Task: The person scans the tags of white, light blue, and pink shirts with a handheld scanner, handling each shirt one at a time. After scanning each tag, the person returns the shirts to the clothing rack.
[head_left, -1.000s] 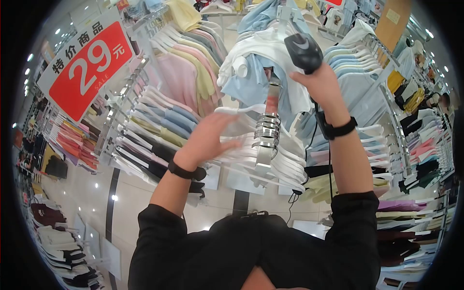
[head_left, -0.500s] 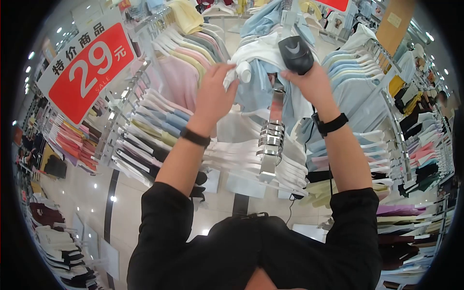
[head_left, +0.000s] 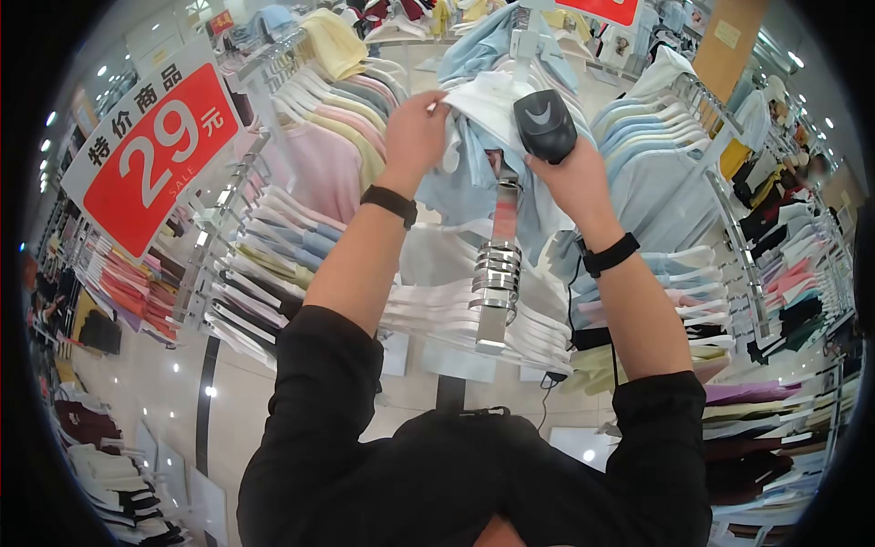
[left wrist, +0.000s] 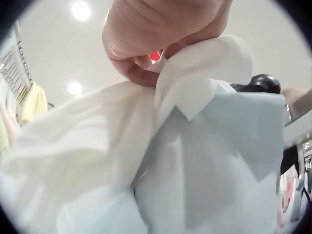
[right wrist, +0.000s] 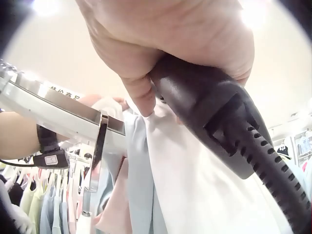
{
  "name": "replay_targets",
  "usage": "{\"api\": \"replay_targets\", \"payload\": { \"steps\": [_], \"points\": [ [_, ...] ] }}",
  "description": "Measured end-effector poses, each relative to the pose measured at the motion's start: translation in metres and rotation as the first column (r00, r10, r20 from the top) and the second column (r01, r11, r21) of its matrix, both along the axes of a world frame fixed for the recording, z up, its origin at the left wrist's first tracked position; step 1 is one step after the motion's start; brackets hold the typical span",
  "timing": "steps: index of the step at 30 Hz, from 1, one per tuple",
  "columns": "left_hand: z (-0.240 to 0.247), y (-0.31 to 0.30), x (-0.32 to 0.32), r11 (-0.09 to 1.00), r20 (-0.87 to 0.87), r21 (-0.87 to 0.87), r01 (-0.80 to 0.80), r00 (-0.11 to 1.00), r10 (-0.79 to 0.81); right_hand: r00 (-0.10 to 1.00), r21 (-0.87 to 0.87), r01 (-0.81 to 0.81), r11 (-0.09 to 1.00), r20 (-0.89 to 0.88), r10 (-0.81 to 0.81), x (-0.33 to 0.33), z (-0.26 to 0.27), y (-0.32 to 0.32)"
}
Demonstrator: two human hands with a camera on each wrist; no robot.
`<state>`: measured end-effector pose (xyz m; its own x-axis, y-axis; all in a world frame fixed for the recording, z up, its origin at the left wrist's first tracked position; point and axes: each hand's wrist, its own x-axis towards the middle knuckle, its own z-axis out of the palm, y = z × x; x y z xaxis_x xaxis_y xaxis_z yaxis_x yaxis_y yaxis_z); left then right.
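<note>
My left hand pinches the edge of a white garment draped over the end of a display rail. In the left wrist view, thumb and fingers bunch the white cloth, with pale blue cloth hanging below it. My right hand grips a black handheld barcode scanner just right of that garment. Its coiled-strain-relief cable shows in the right wrist view, where the thumb lies right at the white cloth. Light blue clothes hang under the white one.
A metal rail with several hanger hooks runs toward me, carrying white hangers. Racks of pastel clothes stand left and right. A red and white price sign stands at the left.
My left hand has moved up and forward from above the hangers and taken hold of the white garment, pulling its edge out. The scanner in my right hand has shifted left and slightly down.
</note>
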<state>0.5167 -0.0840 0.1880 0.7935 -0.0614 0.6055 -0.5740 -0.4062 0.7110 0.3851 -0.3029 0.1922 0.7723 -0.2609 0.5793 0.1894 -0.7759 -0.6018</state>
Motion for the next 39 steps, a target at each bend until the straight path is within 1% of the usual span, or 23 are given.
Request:
{"api": "replay_targets", "payload": {
  "steps": [2,3,5,6,7,9,11,12,13,14,15,16,19,22,24,27,29,30,33,39],
  "points": [
    [0.035,-0.005,-0.034,0.992,-0.043,-0.117,0.039,0.998,-0.045,0.995,0.01,-0.012,1.0,0.098,0.011,-0.007,0.003,0.005],
    [0.044,-0.009,-0.043,0.979,0.078,-0.168,0.112,0.992,-0.1,0.989,0.014,-0.018,1.0,0.146,0.016,-0.011,0.005,0.009],
    [0.057,-0.016,-0.059,0.933,0.32,-0.24,0.267,0.93,-0.184,0.953,0.107,-0.165,0.98,0.275,0.131,-0.022,0.016,0.017],
    [0.066,-0.018,-0.07,0.926,0.456,-0.196,0.323,0.866,-0.205,0.921,0.144,-0.243,0.959,0.343,0.182,-0.026,0.022,0.02],
    [0.075,-0.019,-0.082,0.917,0.582,-0.144,0.372,0.781,-0.226,0.919,0.19,-0.272,0.943,0.342,0.197,-0.032,0.027,0.02],
    [0.094,-0.017,-0.114,0.854,0.682,-0.034,0.52,0.636,-0.36,0.916,0.284,-0.324,0.903,0.334,0.223,-0.05,0.032,0.021],
    [0.105,-0.013,-0.139,0.821,0.753,0.101,0.562,0.497,-0.432,0.89,0.376,-0.411,0.83,0.364,0.276,-0.061,0.032,0.015],
    [0.109,-0.011,-0.148,0.803,0.781,0.169,0.572,0.42,-0.463,0.859,0.325,-0.422,0.846,0.44,0.26,-0.065,0.032,0.012],
    [0.109,-0.01,-0.155,0.784,0.79,0.187,0.592,0.383,-0.478,0.821,0.272,-0.43,0.861,0.514,0.249,-0.071,0.034,0.012],
    [0.109,-0.007,-0.161,0.765,0.798,0.207,0.61,0.346,-0.492,0.801,0.272,-0.459,0.846,0.539,0.261,-0.081,0.037,0.013],
    [0.109,-0.004,-0.168,0.744,0.804,0.228,0.628,0.31,-0.508,0.789,0.216,-0.41,0.886,0.571,0.227,-0.095,0.044,0.017],
    [0.112,0.0,-0.174,0.74,0.828,0.269,0.616,0.244,-0.504,0.783,0.193,-0.387,0.902,0.585,0.211,-0.11,0.05,0.019],
    [0.103,0.007,-0.208,0.682,0.881,0.258,0.684,0.123,-0.457,0.759,0.136,-0.343,0.929,0.623,0.189,-0.161,0.054,0.026],
    [0.084,0.031,-0.252,0.64,0.9,0.298,0.708,0.014,-0.435,0.786,0.137,-0.278,0.951,0.601,0.143,-0.221,0.038,0.034],
    [0.069,0.048,-0.275,0.623,0.902,0.351,0.699,-0.075,-0.424,0.825,0.16,-0.243,0.957,0.553,0.117,-0.255,0.022,0.04],
    [0.048,0.06,-0.3,0.452,0.847,0.436,0.778,-0.186,-0.497,0.897,0.228,-0.176,0.958,0.439,0.061,-0.298,-0.006,0.052],
    [0.034,0.075,-0.316,0.255,0.744,0.423,0.869,-0.173,-0.645,0.94,0.281,-0.133,0.95,0.34,0.03,-0.318,-0.026,0.062],
    [0.024,0.078,-0.32,0.272,0.754,0.409,0.871,-0.155,-0.639,0.957,0.306,-0.112,0.946,0.289,0.02,-0.325,-0.037,0.067],
    [0.007,0.086,-0.327,0.187,0.72,0.416,0.89,-0.196,-0.665,0.989,0.375,-0.068,0.924,0.144,0.015,-0.345,-0.062,0.086],
    [-0.034,0.086,-0.352,-0.116,0.607,0.296,0.948,-0.281,-0.743,0.997,0.46,-0.051,0.887,-0.023,0.069,-0.365,-0.092,0.118]
  ]
}}
